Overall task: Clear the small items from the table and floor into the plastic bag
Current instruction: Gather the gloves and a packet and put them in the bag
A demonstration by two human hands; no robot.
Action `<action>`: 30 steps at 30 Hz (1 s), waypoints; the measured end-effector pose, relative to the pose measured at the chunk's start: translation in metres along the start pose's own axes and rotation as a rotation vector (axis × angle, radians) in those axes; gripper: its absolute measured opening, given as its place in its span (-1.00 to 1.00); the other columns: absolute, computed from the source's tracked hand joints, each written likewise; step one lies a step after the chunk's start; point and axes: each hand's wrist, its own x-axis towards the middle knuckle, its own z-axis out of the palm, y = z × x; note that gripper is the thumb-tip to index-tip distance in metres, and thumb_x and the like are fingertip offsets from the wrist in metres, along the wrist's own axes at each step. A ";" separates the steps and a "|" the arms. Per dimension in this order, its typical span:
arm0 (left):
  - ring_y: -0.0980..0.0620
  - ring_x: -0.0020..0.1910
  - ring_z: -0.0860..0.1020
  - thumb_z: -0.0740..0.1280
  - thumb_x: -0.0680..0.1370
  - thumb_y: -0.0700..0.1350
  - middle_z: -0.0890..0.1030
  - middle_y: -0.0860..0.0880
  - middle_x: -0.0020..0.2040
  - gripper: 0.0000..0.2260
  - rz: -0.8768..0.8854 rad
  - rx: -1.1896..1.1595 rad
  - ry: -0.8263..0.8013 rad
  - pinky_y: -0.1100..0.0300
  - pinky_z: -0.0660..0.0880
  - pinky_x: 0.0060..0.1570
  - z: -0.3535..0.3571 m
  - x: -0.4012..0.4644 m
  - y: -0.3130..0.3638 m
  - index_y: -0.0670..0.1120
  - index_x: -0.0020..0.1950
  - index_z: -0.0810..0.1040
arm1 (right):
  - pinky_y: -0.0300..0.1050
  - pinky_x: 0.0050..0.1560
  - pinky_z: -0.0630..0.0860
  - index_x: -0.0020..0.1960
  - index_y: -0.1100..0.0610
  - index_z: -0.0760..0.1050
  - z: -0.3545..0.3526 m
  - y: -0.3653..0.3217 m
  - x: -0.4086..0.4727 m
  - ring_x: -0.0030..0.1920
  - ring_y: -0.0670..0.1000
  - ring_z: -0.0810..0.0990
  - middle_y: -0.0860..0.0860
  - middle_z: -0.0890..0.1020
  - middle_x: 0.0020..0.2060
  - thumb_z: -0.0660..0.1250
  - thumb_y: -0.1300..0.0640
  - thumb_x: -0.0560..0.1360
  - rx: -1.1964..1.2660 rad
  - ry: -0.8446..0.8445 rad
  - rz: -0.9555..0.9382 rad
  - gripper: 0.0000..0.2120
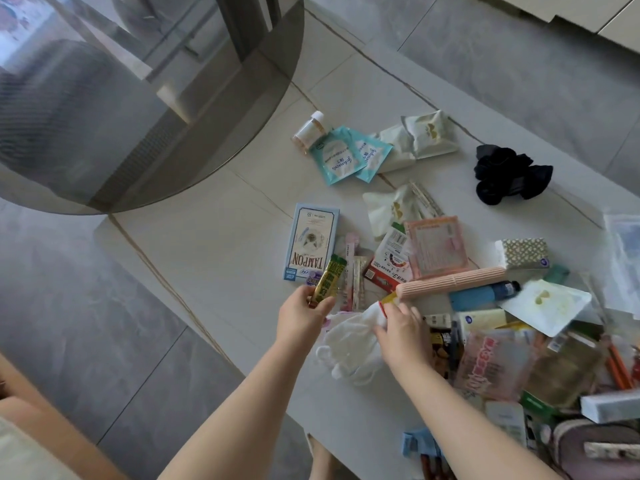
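Head view, scene: A person bends over a pale tabletop [214, 237] strewn with sachets, boxes and tubes; a smoked-glass round table [138, 98] overlaps its far left corner.

Head view, landmark: The tampon box [311, 242] lies flat near the middle of the clutter; everything below is placed from it.

Head view, left hand: The left hand [303, 315], just below the box, has its fingers curled round a gold sachet [323, 287], whose upper end sticks up across the box's lower right corner.

Head view, right hand: The right hand [403, 332], to the lower right of the box, pinches a fold of the white plastic bag [349, 336], which lies crumpled between the two hands.

Head view, bag mouth: Whether the bag is open cannot be told; it looks bunched.

Head view, still to clear: A small bottle [310, 129] and teal sachets [346, 155] above the box, a black scrunchie [509, 176] to its upper right, and a dense heap to its right.

Risk, likely: With the bag held by one pinch only, the mouth may sag shut and the sachet could slide off onto the tabletop.

Risk, further: Pulling the bag may drag the thin stick packs [349, 271] beside the box towards the near edge and onto the floor [69, 306].

Risk, also: The bottle lies on its side and could roll if nudged.
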 end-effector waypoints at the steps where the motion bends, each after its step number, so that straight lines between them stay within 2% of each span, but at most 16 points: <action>1: -0.03 -0.20 0.66 0.40 0.51 -0.06 0.61 -0.03 -0.15 -0.86 0.002 0.035 0.004 0.12 0.55 -0.29 0.004 0.003 0.002 -0.05 -0.01 0.49 | -0.07 0.20 0.36 0.18 0.11 0.49 -0.001 0.002 0.000 0.23 0.09 0.41 0.04 0.52 0.19 0.30 0.05 0.52 -0.007 0.006 0.003 -0.73; 5: -0.02 -0.11 0.62 0.44 0.46 0.01 0.60 0.02 -0.11 -0.77 0.002 0.107 0.043 -0.03 0.61 -0.08 0.023 0.012 0.006 -0.04 -0.03 0.45 | -0.11 0.09 0.37 0.12 0.13 0.51 -0.009 0.013 0.000 0.13 0.07 0.41 0.05 0.52 0.09 0.30 0.03 0.52 -0.016 0.016 -0.029 -0.76; 8: 0.01 -0.11 0.59 0.43 0.45 0.04 0.59 0.05 -0.08 -0.76 -0.015 0.173 0.158 -0.02 0.60 -0.10 0.034 0.016 0.004 -0.01 -0.03 0.43 | -0.14 0.12 0.38 0.20 0.07 0.45 -0.012 0.016 0.003 0.19 0.04 0.37 0.02 0.46 0.16 0.30 -0.05 0.51 -0.022 -0.072 -0.072 -0.68; 11: -0.05 -0.07 0.57 0.37 0.49 0.00 0.59 0.02 -0.05 -0.79 -0.014 0.269 0.250 0.05 0.55 -0.14 0.041 0.017 0.001 -0.04 0.01 0.41 | -0.12 0.17 0.38 0.29 -0.02 0.40 -0.008 0.013 0.003 0.25 0.03 0.34 0.00 0.39 0.22 0.30 -0.10 0.50 -0.057 -0.125 -0.101 -0.61; 15: -0.06 -0.09 0.55 0.32 0.51 -0.01 0.57 0.02 -0.06 -0.83 0.016 0.327 0.328 0.10 0.48 -0.19 0.045 0.016 0.001 -0.05 -0.01 0.41 | -0.13 0.21 0.35 0.18 0.01 0.45 0.000 0.007 0.001 0.26 0.04 0.32 0.01 0.35 0.24 0.30 -0.06 0.50 -0.068 -0.074 -0.104 -0.71; 19: -0.08 -0.12 0.57 0.25 0.51 -0.10 0.58 0.02 -0.08 -0.94 -0.027 0.211 0.353 0.07 0.54 -0.16 0.038 0.018 -0.003 -0.02 -0.03 0.43 | -0.11 0.23 0.34 0.10 0.05 0.48 -0.004 0.005 0.001 0.25 0.04 0.34 0.00 0.42 0.25 0.27 -0.02 0.53 -0.056 -0.097 -0.091 -0.79; 22: -0.12 -0.22 0.63 0.27 0.50 -0.09 0.60 0.02 -0.15 -0.95 -0.070 0.071 0.305 -0.05 0.60 -0.14 0.027 0.014 -0.006 0.05 -0.11 0.42 | -0.08 0.20 0.35 0.01 0.06 0.43 -0.018 0.002 -0.003 0.22 0.06 0.40 0.00 0.54 0.14 0.22 0.02 0.56 -0.045 -0.142 -0.087 -0.88; 26: -0.05 -0.25 0.66 0.27 0.50 -0.15 0.64 -0.07 -0.22 -0.93 -0.097 -0.037 0.259 0.10 0.52 -0.25 0.010 -0.008 -0.002 0.00 -0.17 0.44 | -0.06 0.14 0.40 0.17 0.11 0.41 -0.038 -0.005 -0.015 0.17 0.10 0.45 0.07 0.54 0.10 0.22 0.05 0.56 0.001 -0.221 -0.059 -0.77; 30: -0.10 -0.16 0.64 0.31 0.47 -0.15 0.64 -0.10 -0.22 -0.90 -0.113 -0.111 0.255 -0.03 0.57 -0.10 -0.010 -0.039 0.007 0.00 -0.23 0.45 | -0.10 0.14 0.42 0.13 0.18 0.53 -0.058 -0.011 -0.030 0.17 0.12 0.47 0.12 0.56 0.09 0.27 0.03 0.53 0.096 -0.302 0.012 -0.72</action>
